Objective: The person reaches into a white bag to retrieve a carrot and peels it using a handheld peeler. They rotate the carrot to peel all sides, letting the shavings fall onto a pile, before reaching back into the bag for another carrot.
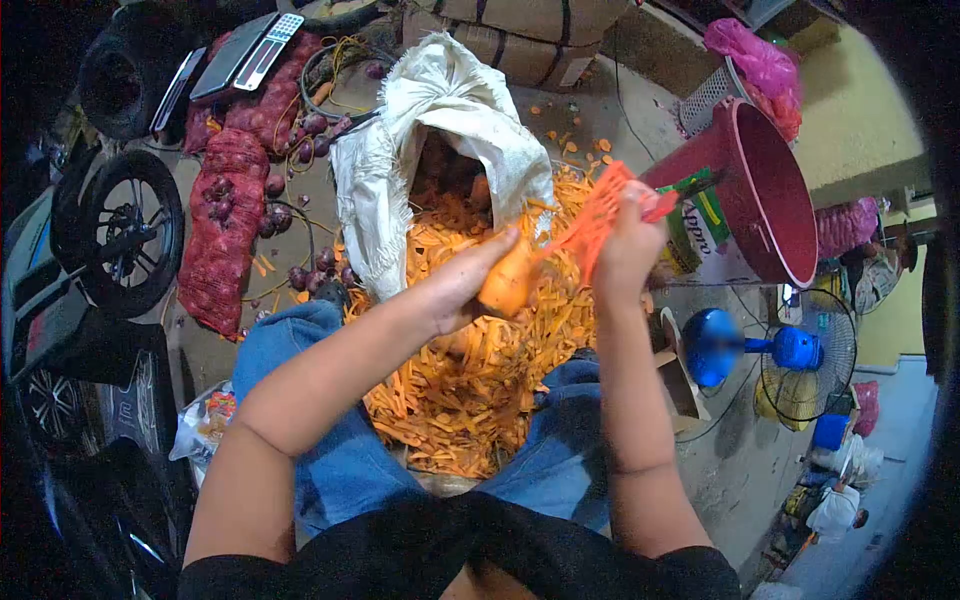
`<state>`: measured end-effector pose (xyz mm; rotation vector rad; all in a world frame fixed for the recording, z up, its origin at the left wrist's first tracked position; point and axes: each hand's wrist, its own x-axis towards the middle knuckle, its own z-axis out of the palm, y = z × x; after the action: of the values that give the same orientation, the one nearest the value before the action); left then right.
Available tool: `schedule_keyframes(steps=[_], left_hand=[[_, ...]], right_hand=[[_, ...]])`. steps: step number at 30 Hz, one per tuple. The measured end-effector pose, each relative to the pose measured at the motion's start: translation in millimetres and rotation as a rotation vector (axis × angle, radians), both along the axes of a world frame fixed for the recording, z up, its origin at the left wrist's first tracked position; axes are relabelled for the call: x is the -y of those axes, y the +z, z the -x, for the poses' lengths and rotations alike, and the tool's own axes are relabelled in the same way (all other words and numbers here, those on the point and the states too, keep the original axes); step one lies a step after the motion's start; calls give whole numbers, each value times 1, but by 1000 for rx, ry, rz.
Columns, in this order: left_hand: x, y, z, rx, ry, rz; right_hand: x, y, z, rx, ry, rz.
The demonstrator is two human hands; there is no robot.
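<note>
My left hand [470,277] is wrapped around a peeled orange carrot [508,283], held above a heap of peelings. My right hand [630,245] is closed on a red-orange tool, apparently a peeler [603,205], whose front is smeared into a mesh-like streak reaching toward the carrot. Beneath both hands, orange carrot peelings [450,385] spread between my knees, with darker strips mixed in. Just beyond, a white woven sack [365,190] lies with its mouth facing me. Brownish-orange carrots [440,185] show in its dark opening.
Red mesh bags of onions [225,240] lie at left, with loose onions nearby and a scale [238,60] on top. A motorcycle [110,400] stands close on the left. To the right are a large red bucket [780,200], a fan [810,345] and a cardboard box [680,385].
</note>
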<state>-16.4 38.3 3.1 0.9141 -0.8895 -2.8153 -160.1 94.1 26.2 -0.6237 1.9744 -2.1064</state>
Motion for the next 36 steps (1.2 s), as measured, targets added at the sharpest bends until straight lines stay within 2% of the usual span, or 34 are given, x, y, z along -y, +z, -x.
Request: schedule_keyframes(steps=[1, 3, 5, 7, 9, 11, 12, 14, 16, 19, 20, 21, 22, 23, 24, 26, 27, 29, 30, 32, 35, 36], left_hand=[[0, -1, 1, 0, 2, 0], [-3, 2, 5, -39, 78, 15], [-8, 5, 5, -6, 117, 57], [-8, 4, 2, 10, -46, 237], [-9, 6, 2, 61, -99, 236], [-17, 13, 2, -7, -22, 201], [-17, 14, 2, 2, 1, 154], [-7, -2, 3, 5, 29, 71], [-2, 1, 4, 27, 98, -1], [-4, -2, 5, -46, 79, 29], [-5, -2, 4, -46, 78, 28], [-6, -2, 2, -44, -18, 171], [-8, -2, -1, -40, -116, 311], [-13, 3, -2, -40, -118, 309], [-20, 11, -3, -14, -122, 250], [-22, 10, -1, 21, -73, 132], [-18, 2, -1, 19, -70, 131], [-3, -14, 0, 9, -33, 42], [-1, -17, 2, -43, -9, 14], [0, -13, 4, -44, 31, 57], [-7, 1, 6, -60, 67, 106], [-8, 3, 6, -76, 64, 116]], right_hand=[[-1, -4, -11, -186, 93, -16], [2, 1, -41, -267, 118, 16], [0, 6, -40, -282, 115, -41], [2, -4, -23, -319, 46, -64], [5, -16, 15, -346, -22, -34], [3, -14, 36, -12, -179, -99], [2, -16, 35, -12, -179, -100], [1, -20, 23, 25, -26, 16], [3, 1, -19, -204, 46, -48], [3, 9, -46, -312, 82, -26], [3, 10, -40, -314, 109, -23], [6, 0, -21, -314, 108, -23], [10, -19, 7, -391, -28, -58], [9, -29, 28, -469, -163, -92], [4, -24, 39, -470, -164, -92], [-1, -8, 49, 181, -225, -157], [0, -4, 42, 179, -223, -158], [1, -2, 13, 0, 34, 127], [3, -3, -1, -215, 51, 47], [-1, 4, -35, -332, 134, -111], [4, 3, -48, -357, 112, -69], [3, 2, -40, -294, 127, -97]])
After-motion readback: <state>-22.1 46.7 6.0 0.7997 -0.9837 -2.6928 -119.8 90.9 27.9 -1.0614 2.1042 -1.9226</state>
